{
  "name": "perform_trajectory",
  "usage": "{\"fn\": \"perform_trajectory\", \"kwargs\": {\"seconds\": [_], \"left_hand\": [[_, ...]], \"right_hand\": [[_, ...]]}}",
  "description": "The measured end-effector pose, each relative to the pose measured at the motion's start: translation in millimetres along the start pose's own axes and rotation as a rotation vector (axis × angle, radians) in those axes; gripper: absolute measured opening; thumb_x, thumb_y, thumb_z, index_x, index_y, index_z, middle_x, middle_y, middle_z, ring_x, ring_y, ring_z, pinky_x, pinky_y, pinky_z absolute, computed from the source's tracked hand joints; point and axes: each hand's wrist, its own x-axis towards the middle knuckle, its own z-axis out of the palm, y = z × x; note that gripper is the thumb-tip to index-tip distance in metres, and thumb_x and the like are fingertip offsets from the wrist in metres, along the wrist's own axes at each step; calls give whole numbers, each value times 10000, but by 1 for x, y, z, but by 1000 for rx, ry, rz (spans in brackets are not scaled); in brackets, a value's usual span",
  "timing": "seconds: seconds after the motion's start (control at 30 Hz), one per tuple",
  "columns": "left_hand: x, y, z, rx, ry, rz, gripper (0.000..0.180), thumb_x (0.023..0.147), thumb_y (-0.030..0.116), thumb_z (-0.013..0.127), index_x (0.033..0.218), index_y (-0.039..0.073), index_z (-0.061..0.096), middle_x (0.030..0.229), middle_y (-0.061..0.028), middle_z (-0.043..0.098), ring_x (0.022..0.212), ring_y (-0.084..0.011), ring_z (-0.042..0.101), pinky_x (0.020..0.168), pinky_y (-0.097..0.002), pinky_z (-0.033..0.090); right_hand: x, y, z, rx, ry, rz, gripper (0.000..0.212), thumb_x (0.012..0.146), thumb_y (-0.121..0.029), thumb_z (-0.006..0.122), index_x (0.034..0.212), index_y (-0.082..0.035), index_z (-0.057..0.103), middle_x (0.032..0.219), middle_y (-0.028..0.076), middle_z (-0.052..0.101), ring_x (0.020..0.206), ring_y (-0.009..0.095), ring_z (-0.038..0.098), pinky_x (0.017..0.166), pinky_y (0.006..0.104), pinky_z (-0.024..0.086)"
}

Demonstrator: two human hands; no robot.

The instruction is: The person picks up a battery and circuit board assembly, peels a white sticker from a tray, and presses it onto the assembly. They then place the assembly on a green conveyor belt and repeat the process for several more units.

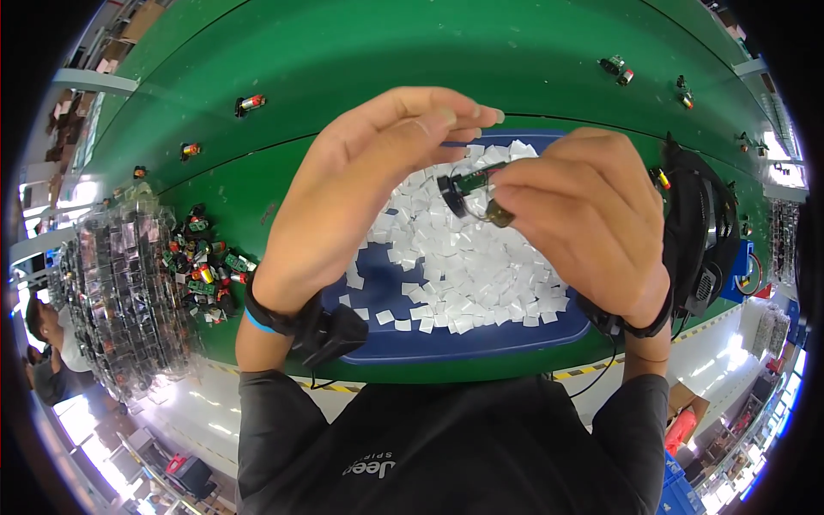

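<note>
Between the thumb and fingers of my right hand (pixel 592 206) is a small circuit board assembly (pixel 472 182). It has a green board, a black round part at its left end and thin wires; a brownish piece hangs near my fingertips. My left hand (pixel 369 163) is raised to the left of it, fingers stretched rightward and loosely curved, apart from the assembly. I see nothing in that hand, though its palm side is partly hidden. Below both hands lies a blue tray (pixel 378 348) with many small white square pieces (pixel 481 275) spread over it.
Left of the tray sits a pile of similar small assemblies (pixel 206 270), beside stacked clear plastic trays (pixel 129 296). More assemblies (pixel 251 104) are spaced along the green bench (pixel 343 51). A black mesh-like bag (pixel 699 223) lies at the right. Black devices (pixel 330 333) are strapped to my wrists.
</note>
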Motion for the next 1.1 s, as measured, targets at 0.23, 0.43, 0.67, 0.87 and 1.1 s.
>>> {"fn": "perform_trajectory", "kwargs": {"seconds": [0.23, 0.43, 0.67, 0.87, 1.1], "left_hand": [[-17, -1, 16, 157, -45, -130, 253, 976, -2, 566, 1222, -50, 602, 1124, -111, 658, 1012, -131, 634, 899, -301, 539], [-10, -6, 12, 252, -68, -75, 387, 917, -56, 588, 1302, -49, 557, 1175, -151, 653, 1030, -193, 658, 867, -324, 570], [-16, -5, 13, 350, -50, -108, 384, 914, -49, 614, 1295, -46, 562, 1144, -160, 657, 970, -187, 671, 801, -324, 615], [-12, -10, 17, 325, -39, 41, 391, 912, -12, 672, 1285, -61, 567, 1106, -163, 679, 937, -189, 692, 787, -321, 624], [0, -15, 9, 103, -50, 243, 396, 931, 2, 673, 1301, -83, 562, 1207, -206, 663, 977, -225, 701, 794, -335, 627]], "right_hand": [[2, 1, -7, -39, 4, 28, 409, 571, 17, 800, 965, -5, 692, 965, 88, 720, 859, 282, 624, 703, 386, 523], [5, -14, -11, -119, -65, 33, 353, 588, -23, 772, 937, -19, 722, 962, 75, 714, 859, 268, 612, 691, 368, 514], [4, -12, -6, -176, -24, 43, 327, 618, -53, 736, 943, -30, 743, 978, 73, 706, 840, 247, 598, 688, 355, 510], [7, -15, -5, -169, 18, 72, 345, 648, -31, 787, 989, -32, 733, 936, 59, 681, 836, 239, 602, 688, 332, 503], [9, -23, -29, 156, 92, 461, 326, 723, -12, 844, 1015, 5, 700, 883, 83, 648, 781, 181, 616, 664, 280, 489]]}}
